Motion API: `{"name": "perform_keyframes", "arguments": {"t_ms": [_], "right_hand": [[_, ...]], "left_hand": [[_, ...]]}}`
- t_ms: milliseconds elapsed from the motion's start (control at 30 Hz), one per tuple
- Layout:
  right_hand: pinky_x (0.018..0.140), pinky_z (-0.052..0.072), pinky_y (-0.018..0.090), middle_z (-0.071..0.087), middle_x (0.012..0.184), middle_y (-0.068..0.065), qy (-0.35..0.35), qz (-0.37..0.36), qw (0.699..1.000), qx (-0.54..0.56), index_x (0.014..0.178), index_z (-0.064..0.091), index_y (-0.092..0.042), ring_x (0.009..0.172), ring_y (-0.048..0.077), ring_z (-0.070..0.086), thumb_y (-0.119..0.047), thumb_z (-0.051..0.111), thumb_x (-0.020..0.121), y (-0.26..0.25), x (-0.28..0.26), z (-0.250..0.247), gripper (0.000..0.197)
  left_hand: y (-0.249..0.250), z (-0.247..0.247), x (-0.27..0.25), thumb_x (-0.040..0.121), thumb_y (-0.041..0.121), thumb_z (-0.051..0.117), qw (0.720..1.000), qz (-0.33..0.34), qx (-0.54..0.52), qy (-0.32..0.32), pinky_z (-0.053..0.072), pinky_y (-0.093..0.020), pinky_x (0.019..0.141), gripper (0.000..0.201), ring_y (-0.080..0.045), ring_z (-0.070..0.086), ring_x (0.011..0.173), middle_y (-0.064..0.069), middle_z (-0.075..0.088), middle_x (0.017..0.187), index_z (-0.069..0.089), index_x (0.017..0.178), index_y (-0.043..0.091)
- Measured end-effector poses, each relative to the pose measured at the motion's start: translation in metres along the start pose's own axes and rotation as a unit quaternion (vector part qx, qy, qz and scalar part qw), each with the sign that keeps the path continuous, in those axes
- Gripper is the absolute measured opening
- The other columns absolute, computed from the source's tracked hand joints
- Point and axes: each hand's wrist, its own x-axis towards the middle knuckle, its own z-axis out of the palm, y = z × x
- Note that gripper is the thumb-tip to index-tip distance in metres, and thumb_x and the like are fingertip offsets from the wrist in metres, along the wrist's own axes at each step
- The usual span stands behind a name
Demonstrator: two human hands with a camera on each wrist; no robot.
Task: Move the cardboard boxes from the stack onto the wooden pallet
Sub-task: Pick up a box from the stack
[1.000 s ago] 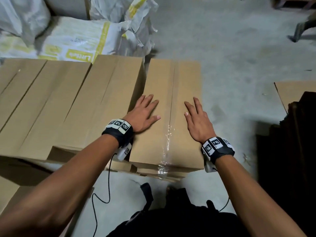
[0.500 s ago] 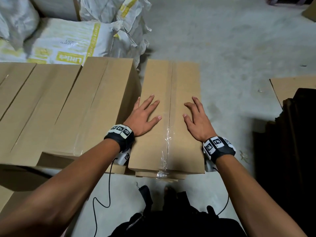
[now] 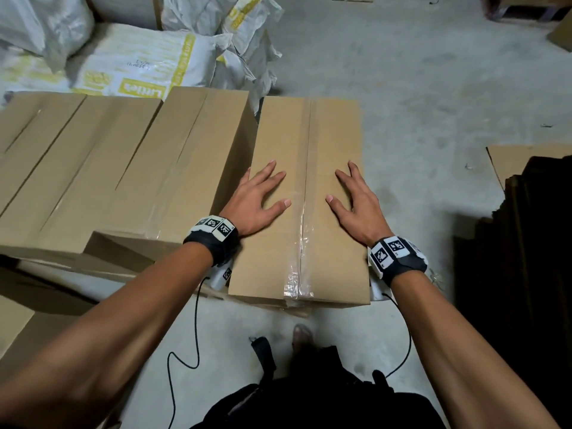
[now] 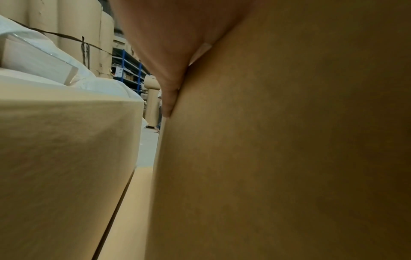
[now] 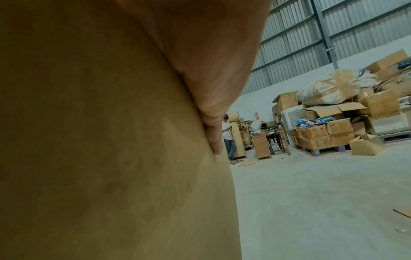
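1. Cardboard everywhere, plain brown corrugated stuff. The cardboard box [image 3: 303,193] in play is a long rectangle with a smooth matte top and a flap seam down the middle. Clear glossy tape, a bit wrinkled, runs along the near part of that seam and wraps over the near edge.
2. It sits at the right end of a row of matching boxes [image 3: 123,168], just beside the neighbour with a narrow gap between them, and on top of more cardboard below.
3. Left hand [image 3: 258,201] lies flat on the left half of the lid, fingers spread and straight, not grabbing anything. From the left wrist view the palm [image 4: 169,35] is pressed against the cardboard surface.
4. Right hand [image 3: 356,201] does the same on the right half near the box's right edge: fingers splayed, palm down, nothing gripped.
5. Behind the row there are crinkly white woven sacks [image 3: 148,63] with yellow printing.
6. Floor [image 3: 433,88] is dusty grey concrete. A loose flat cardboard sheet [image 3: 520,162] lies off to the right beside a dark stack [image 3: 526,243].
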Motion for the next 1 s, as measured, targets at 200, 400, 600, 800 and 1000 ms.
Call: {"name": "perform_keyframes", "arguments": {"t_ms": [200,400,600,800,1000], "right_hand": [[0.121,0.011,0.016,0.011,0.175,-0.009,0.007,-0.021,1.0,-0.022,0.16,0.041,-0.026,0.15,-0.011,0.01,-0.043,0.064,0.102,-0.019,-0.085,-0.007,0.064],[0.12,0.009,0.015,0.009,0.175,-0.011,-0.009,-0.035,0.998,-0.044,0.16,0.039,-0.029,0.151,-0.009,0.01,-0.047,0.062,0.102,-0.042,-0.184,-0.004,0.065],[0.122,0.01,0.018,0.01,0.175,-0.01,-0.027,-0.041,0.997,-0.055,0.16,0.04,-0.028,0.153,-0.008,0.01,-0.048,0.062,0.102,-0.056,-0.277,0.006,0.065],[0.125,0.013,0.022,0.011,0.175,-0.01,-0.049,-0.057,0.996,-0.043,0.159,0.041,-0.027,0.159,0.004,0.014,-0.047,0.063,0.101,-0.067,-0.338,0.01,0.065],[0.119,0.007,0.008,0.012,0.175,-0.009,-0.071,-0.092,0.993,-0.036,0.159,0.042,-0.025,0.155,-0.003,0.013,-0.045,0.064,0.102,-0.076,-0.379,0.01,0.065]], "left_hand": [[0.037,0.0,-0.083,0.098,0.061,0.058,1.0,0.004,-0.001,0.018,0.003,-0.046,0.131,0.072,-0.01,0.014,0.159,0.005,0.019,0.173,0.04,0.16,0.027],[0.065,0.009,-0.184,0.099,0.061,0.057,0.999,0.012,-0.005,0.039,0.005,-0.048,0.131,0.073,-0.008,0.016,0.159,0.002,0.019,0.173,0.04,0.16,0.025],[0.095,0.019,-0.286,0.098,0.065,0.055,0.999,-0.025,-0.008,0.03,0.003,-0.049,0.131,0.073,-0.016,0.015,0.16,0.007,0.015,0.174,0.037,0.161,0.031],[0.123,0.018,-0.359,0.098,0.063,0.056,0.998,-0.047,-0.004,0.045,0.0,-0.043,0.131,0.073,-0.009,0.014,0.159,0.007,0.015,0.174,0.038,0.161,0.03],[0.15,0.019,-0.418,0.099,0.065,0.054,0.995,-0.081,0.006,0.06,0.0,-0.043,0.131,0.073,-0.008,0.01,0.159,0.011,0.012,0.174,0.035,0.162,0.032]]}}
